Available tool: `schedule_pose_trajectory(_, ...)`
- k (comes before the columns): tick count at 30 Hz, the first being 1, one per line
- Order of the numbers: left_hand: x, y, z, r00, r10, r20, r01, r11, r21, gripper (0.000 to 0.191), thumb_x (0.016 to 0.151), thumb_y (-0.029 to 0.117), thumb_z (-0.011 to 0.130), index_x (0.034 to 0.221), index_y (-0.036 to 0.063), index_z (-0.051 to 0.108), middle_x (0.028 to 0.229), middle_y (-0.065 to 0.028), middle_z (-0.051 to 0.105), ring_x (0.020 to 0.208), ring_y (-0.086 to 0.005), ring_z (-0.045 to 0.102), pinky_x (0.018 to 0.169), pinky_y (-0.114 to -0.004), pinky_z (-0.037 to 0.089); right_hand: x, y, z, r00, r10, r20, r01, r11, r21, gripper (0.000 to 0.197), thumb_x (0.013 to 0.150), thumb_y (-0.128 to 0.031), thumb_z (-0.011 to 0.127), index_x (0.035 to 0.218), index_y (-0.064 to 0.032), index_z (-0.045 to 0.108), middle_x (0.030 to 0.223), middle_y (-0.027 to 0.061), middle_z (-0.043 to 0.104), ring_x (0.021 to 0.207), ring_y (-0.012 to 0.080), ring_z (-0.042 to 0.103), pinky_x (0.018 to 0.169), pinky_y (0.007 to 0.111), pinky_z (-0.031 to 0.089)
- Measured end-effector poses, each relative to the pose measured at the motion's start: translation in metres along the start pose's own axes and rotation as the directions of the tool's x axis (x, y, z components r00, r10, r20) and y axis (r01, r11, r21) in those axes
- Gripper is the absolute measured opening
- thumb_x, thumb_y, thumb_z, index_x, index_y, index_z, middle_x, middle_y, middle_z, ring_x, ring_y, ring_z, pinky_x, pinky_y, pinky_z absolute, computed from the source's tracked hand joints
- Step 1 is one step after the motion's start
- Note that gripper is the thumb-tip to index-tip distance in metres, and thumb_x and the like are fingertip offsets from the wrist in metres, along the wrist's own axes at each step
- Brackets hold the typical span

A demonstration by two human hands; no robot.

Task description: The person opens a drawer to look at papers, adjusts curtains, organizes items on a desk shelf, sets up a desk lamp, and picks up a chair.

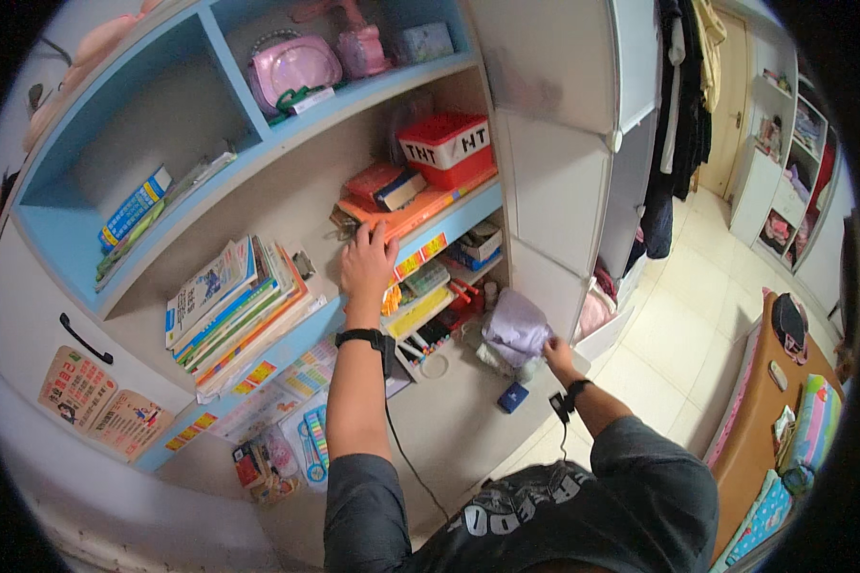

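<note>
My left hand [368,266] rests with its fingertips at the near left end of a flat orange book [408,213] on the middle shelf. Its fingers are slightly apart and do not close around anything I can see. A thick dark-covered book [400,190] and a red book [374,179] lie on top of the orange one. At the right end of the desk, my right hand [559,357] pinches the edge of a crumpled lilac cloth [517,329]. A small dark blue box [513,397] lies on the desk just below the cloth.
A red bin with lettering [448,152] sits on the orange book. Left along the shelf is a stack of books [240,308]. Beneath it are a pen tray [424,342] and stationery packs [314,444]. A white cabinet [552,193] borders the right; a brown-topped bench [752,430] stands beyond.
</note>
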State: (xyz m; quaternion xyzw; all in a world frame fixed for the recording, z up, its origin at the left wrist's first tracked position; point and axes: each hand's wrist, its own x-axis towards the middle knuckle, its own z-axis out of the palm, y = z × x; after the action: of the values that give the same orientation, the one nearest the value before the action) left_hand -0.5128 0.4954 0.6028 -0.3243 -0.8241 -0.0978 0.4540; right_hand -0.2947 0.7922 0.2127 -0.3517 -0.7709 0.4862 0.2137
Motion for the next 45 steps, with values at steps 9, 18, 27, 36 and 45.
schedule_pose_trajectory(9, 0.000, -0.003, 0.006, 0.999, 0.036, -0.040, -0.036, 0.999, 0.019, 0.036, 0.086, 0.037, 0.051, 0.110, 0.0108, 0.056, 0.112, -0.0131, 0.055, 0.085, -0.0269, 0.059, 0.079, -0.038, 0.043, -0.116, 0.167, -0.104, 0.809, 0.566, -0.158, -0.367, 0.697, 0.616, 0.011, 0.085, -0.014, 0.050, 0.086, -0.0028, 0.052, 0.054, 0.0033, 0.046, 0.042, 0.0149, 0.045, 0.036, 0.028, 0.035)
schedule_pose_trajectory(18, 0.000, -0.002, 0.009, 0.999, 0.042, -0.035, -0.042, 0.999, 0.010, 0.034, 0.085, 0.033, 0.052, 0.109, 0.0104, 0.054, 0.112, -0.0138, 0.054, 0.082, -0.0264, 0.059, 0.077, -0.037, 0.043, -0.184, 0.197, -0.145, 0.750, 0.653, -0.106, -0.430, 0.603, 0.672, 0.007, 0.081, -0.007, 0.049, 0.077, -0.0013, 0.051, 0.052, 0.0038, 0.044, 0.037, 0.0151, 0.042, 0.033, 0.031, 0.031)
schedule_pose_trajectory(27, -0.010, 0.002, 0.006, 0.999, 0.030, -0.016, -0.029, 0.998, 0.057, 0.041, 0.085, 0.028, 0.053, 0.118, 0.0052, 0.048, 0.124, -0.0152, 0.049, 0.089, -0.0261, 0.058, 0.079, -0.037, 0.044, -0.198, 0.166, -0.170, 0.784, 0.621, -0.008, -0.455, 0.583, 0.674, 0.015, 0.082, -0.008, 0.049, 0.069, -0.0086, 0.042, 0.044, -0.0003, 0.032, 0.030, 0.0122, 0.031, 0.029, 0.027, 0.023)
schedule_pose_trajectory(36, -0.043, 0.023, -0.022, 0.990, 0.098, -0.103, -0.099, 0.995, -0.008, 0.052, 0.082, 0.017, 0.055, 0.128, 0.0011, 0.040, 0.128, -0.0179, 0.045, 0.110, -0.0315, 0.048, 0.094, -0.041, 0.037, -0.241, 0.248, -0.245, 0.678, 0.730, -0.083, -0.494, 0.536, 0.685, 0.011, 0.079, -0.008, 0.051, 0.069, -0.0102, 0.045, 0.045, -0.0002, 0.035, 0.033, 0.0138, 0.034, 0.031, 0.029, 0.028)
schedule_pose_trajectory(45, -0.199, 0.080, -0.026, 0.906, -0.130, 0.404, 0.329, 0.816, -0.475, 0.047, 0.077, 0.001, 0.056, 0.123, 0.0040, 0.044, 0.118, -0.0186, 0.047, 0.110, -0.0348, 0.049, 0.087, -0.038, 0.044, -0.240, 0.313, -0.317, 0.601, 0.774, -0.199, -0.379, 0.495, 0.782, 0.003, 0.080, -0.009, 0.051, 0.080, -0.0066, 0.052, 0.048, 0.0011, 0.040, 0.032, 0.0130, 0.036, 0.029, 0.029, 0.028)
